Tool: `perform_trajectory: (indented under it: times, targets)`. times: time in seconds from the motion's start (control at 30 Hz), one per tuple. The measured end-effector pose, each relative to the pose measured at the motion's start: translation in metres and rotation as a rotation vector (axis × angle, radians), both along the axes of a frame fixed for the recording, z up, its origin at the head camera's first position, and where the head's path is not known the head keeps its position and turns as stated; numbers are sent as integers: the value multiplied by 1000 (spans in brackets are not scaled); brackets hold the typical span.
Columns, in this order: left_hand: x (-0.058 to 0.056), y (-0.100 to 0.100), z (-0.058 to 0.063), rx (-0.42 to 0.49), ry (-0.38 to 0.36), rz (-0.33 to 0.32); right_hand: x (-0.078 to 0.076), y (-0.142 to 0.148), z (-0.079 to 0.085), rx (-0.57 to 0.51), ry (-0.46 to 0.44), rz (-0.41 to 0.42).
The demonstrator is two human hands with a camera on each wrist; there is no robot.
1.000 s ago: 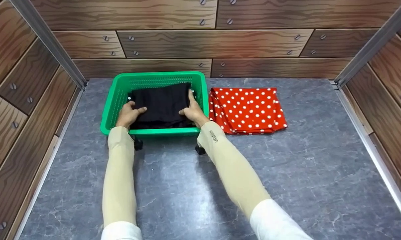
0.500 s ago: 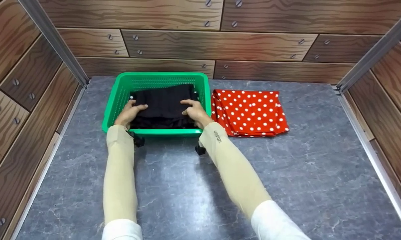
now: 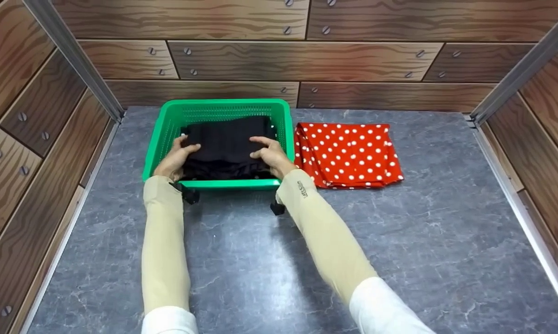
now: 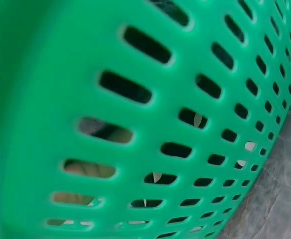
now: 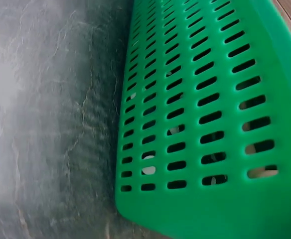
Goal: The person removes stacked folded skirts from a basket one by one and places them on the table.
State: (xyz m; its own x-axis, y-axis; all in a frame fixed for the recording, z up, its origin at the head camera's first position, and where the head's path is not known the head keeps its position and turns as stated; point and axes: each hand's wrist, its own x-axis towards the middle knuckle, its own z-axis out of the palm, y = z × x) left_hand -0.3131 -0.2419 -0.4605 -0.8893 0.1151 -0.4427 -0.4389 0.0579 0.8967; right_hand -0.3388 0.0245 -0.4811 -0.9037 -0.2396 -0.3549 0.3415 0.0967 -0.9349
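Note:
A folded black cloth [image 3: 228, 139] lies in a green perforated basket [image 3: 230, 184], and small white spots show at the sides beneath it. My left hand [image 3: 174, 157] is inside the basket at the cloth's left edge, its thumb reaching over the top. At the right edge my right hand [image 3: 274, 153] rests with thumb and index finger stretched over the cloth. The remaining fingers of both hands are mostly hidden beside the cloth. Both wrist views are filled by the basket wall [image 4: 46, 99], with bits of skin and white spots behind the slots.
A folded red cloth with white dots [image 3: 348, 155] lies right of the basket on the grey marbled surface [image 3: 399, 260]. Wood-patterned panels [image 3: 242, 60] rise behind and on both sides. Dark wrist-camera mounts [image 3: 277, 208] hang below the basket's front rim.
My right index finger has come from the cloth's side up onto its top. My left hand has shifted slightly left. The black cloth has barely moved.

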Motion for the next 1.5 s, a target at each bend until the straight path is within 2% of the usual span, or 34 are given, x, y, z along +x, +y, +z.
perform_trajectory:
  times: [0.13, 0.27, 0.4, 0.53, 0.63, 0.7, 0.87, 1.1, 1.27, 1.5]
  targets:
    - [9, 5, 10, -100, 95, -56, 1, -1, -1, 55, 14, 66]
    - [2, 6, -1, -180, 211, -92, 0, 1, 2, 102, 55, 90]
    - [-4, 6, -6, -237, 255, -78, -1, 6, 9, 107, 104, 104]
    - [-5, 11, 3, -290, 312, -52, -3, 12, 20, 60, 169, 97]
    - [-5, 17, 13, -274, 353, -21, -3, 17, 29, 27, 219, 85]
    - [-3, 21, 18, -220, 366, 7, -3, 20, 34, 7, 241, 84]
    - [0, 29, 25, -147, 403, 50, 2, 29, 45, -26, 273, 96]
    - [8, 49, 37, -144, 487, 91, 8, 47, 61, -43, 300, 70]
    - [11, 65, 40, -119, 529, 123, 12, 63, 67, -50, 323, 67]
    - [14, 92, 43, -102, 578, 138, 17, 87, 70, -156, 298, 35]
